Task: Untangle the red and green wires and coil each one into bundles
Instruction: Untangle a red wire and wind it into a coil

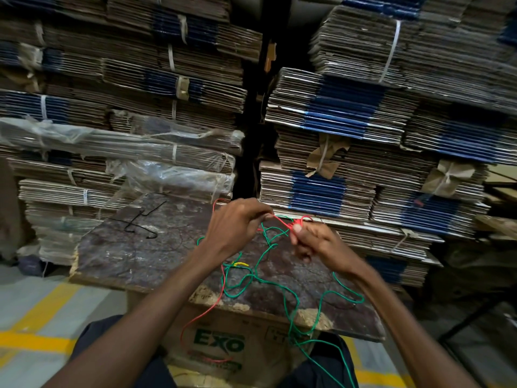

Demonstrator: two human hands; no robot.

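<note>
A red wire [206,311] and a green wire [282,288] lie tangled over a worn dark board [145,247]. My left hand [235,226] pinches the red wire and holds it taut towards my right hand [313,242], which grips a small red knot or coil mixed with green strands. Loose green loops spread across the board below my hands and trail off its near edge over my lap. The red wire's long tail hangs down the front of a cardboard box [223,345]. A small yellow piece [241,264] sits among the green loops.
The board rests on the cardboard box printed EXO. A bent black wire [142,222] lies on the board's far left. Tall stacks of strapped flat cardboard [349,130] rise close behind. Grey floor with yellow lines [36,340] lies at left.
</note>
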